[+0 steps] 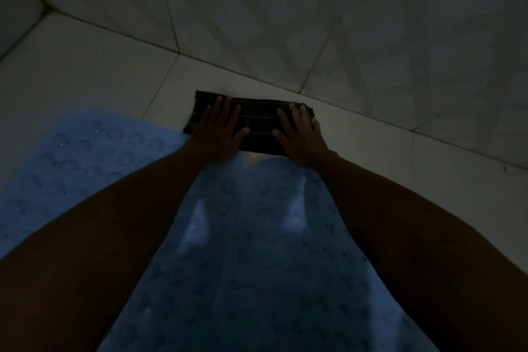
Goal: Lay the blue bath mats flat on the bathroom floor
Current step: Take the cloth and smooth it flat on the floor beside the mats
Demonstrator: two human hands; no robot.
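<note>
The room is dim. Both hands lie flat, palms down with fingers spread, on a dark folded cloth that rests on the white tiled floor close to the foot of the tiled wall. The left hand covers the left part of the cloth, the right hand the right part; neither grips anything, they only press down on it. Faint lighter stripes run along the length of the cloth, and its left end looks ridged or fringed.

One blue bath mat lies flat on the floor between the two forearms, its rounded far end just short of the cloth's near edge, a thin strip of floor showing between them. It has rows of round suction cups and small holes. A second blue bath mat lies to the left, partly hidden by the left forearm, its far right corner reaching the cloth's left end; whether the two mats overlap cannot be told
</note>
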